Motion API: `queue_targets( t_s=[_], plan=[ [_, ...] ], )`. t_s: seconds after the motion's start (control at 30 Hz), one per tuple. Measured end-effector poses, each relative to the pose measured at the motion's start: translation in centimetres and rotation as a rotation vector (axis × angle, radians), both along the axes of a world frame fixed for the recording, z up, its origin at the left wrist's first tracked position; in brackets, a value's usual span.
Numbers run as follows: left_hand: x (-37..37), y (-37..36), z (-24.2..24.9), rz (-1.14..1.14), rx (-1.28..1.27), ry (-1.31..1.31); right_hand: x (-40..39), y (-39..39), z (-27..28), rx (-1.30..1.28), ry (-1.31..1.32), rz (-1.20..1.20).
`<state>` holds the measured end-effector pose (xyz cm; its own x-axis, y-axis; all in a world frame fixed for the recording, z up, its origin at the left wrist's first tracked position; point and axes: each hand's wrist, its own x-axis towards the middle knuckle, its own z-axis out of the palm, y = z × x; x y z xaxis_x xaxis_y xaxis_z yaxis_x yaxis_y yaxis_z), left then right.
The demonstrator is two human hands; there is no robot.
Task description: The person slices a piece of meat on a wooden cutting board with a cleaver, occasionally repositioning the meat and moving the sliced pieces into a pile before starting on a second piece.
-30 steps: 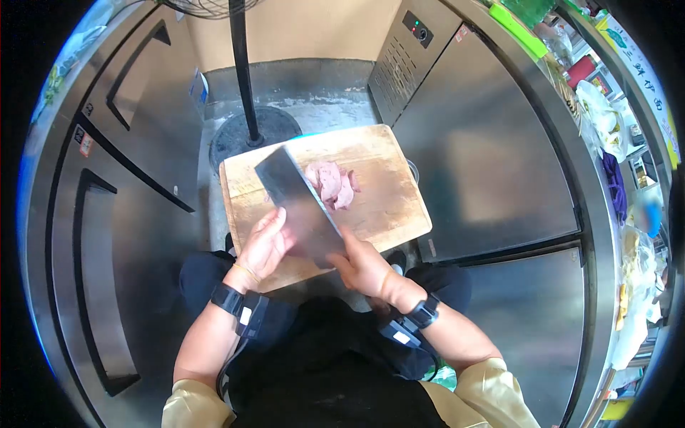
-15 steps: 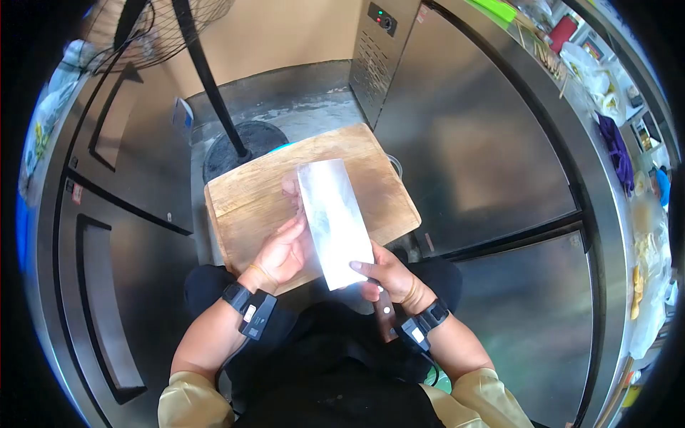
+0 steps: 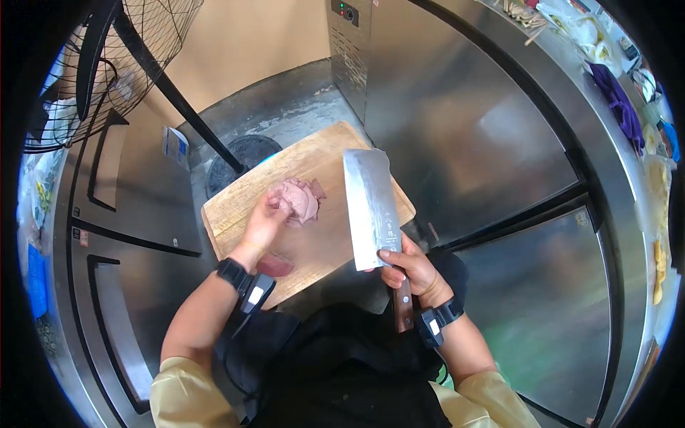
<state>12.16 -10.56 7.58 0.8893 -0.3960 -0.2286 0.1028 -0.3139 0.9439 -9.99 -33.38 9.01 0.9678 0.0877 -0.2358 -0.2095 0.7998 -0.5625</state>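
Observation:
My right hand [image 3: 414, 267] is closed round the cleaver [image 3: 372, 207] where its brown wooden handle meets the blade, thumb lying on the flat of the metal. The broad blade is held up with its side facing me, over the right part of a wooden cutting board [image 3: 335, 153]. Curled fingers of my left hand [image 3: 265, 217] grip the left edge of a small pile of pale pink meat slices [image 3: 298, 200] on the board. A darker red piece of meat [image 3: 275, 265] lies near the board's front edge, partly behind my left wrist.
Steel refrigerator doors [image 3: 471, 107] stand close on the right, with more steel cabinets [image 3: 135, 171] on the left. A fan's black pole [image 3: 178, 93] and round base [image 3: 246, 157] are behind the board. A cluttered counter with a purple cloth [image 3: 617, 103] runs along the right.
The cleaver has moved right, uncovering the meat slices. My left hand has moved from beside the blade up to the pile and closed on it. The view has shifted slightly.

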Motion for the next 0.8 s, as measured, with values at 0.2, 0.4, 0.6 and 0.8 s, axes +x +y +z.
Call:
queue_targets(
  t_s=[0.2, 0.4, 0.6, 0.8],
  plan=[
    [-8.4, 7.2, 7.6, -0.883, 0.367, -1.184, 0.6, 0.8, -0.1, -0.013, 0.005, 0.019],
    [-15.7, 12.6, 4.4, -0.657, 0.404, -0.867, 0.6, 2.8, -1.4, -0.465, 0.022, 0.014],
    [-9.9, 9.9, -0.6, 0.064, 0.331, -0.796, 0.2, 5.7, -1.5, -1.021, 0.222, 0.179],
    [-9.5, 9.4, -3.6, 0.027, 0.330, -0.777, 0.8, 8.9, 1.3, -1.658, 0.016, 0.291]
  ],
)
